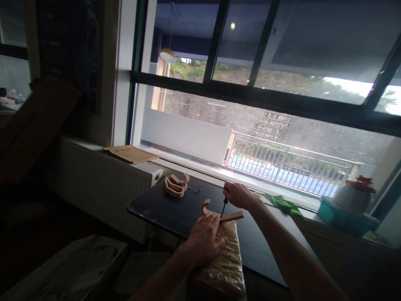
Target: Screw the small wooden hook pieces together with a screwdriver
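My right hand (238, 195) is wrapped round the handle of a screwdriver (224, 206), its shaft slanting down to a curved wooden hook (234, 216). The tip meets the wood near my left fingers. My left hand (205, 236) presses the hook down from the near side, with its fingertips over the middle of the wood. The hook lies across the far end of a block wrapped in shiny tape (230, 267). Its curled end (205, 206) shows beyond my left fingers. More bent wooden hooks (175, 188) lie at the table's far left, beside several loose screws (197, 190).
The dark table (166, 211) stands below a wide window. A green cloth (283, 204) lies by the sill, left of a teal container (341, 215). Brown paper (130, 153) rests on the radiator (106, 184) at left. A white box (72, 263) sits lower left.
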The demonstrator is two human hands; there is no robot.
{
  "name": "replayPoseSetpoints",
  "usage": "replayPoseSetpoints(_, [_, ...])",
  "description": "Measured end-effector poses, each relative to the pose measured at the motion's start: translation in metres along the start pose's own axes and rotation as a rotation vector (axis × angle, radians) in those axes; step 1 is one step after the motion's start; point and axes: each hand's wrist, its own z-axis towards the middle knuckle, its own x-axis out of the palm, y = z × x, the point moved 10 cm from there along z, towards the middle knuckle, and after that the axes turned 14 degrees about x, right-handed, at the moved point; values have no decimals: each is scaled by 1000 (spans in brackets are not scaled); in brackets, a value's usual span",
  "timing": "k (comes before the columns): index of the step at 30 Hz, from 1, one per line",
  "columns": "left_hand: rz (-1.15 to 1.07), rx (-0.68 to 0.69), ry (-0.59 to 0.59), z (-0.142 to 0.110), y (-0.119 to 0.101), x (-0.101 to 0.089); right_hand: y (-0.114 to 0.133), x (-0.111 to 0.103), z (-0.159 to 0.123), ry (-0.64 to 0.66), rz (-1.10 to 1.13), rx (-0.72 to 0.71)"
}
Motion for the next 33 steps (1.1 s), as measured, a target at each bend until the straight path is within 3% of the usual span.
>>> replayPoseSetpoints(9, [12, -38, 9, -1, -3, -2, -3, 1, 6, 24, -31, 52])
replayPoseSetpoints(16, [37, -95, -25, 1, -3, 2, -1, -1, 8, 93, -9, -9])
replayPoseSetpoints(24, [24, -79, -54, -3, -4, 2, -12, 3, 6, 36, 20, 58])
replayPoseSetpoints(33, [17, -76, -79, -3, -1, 3, -6, -1, 1, 49, 18, 8])
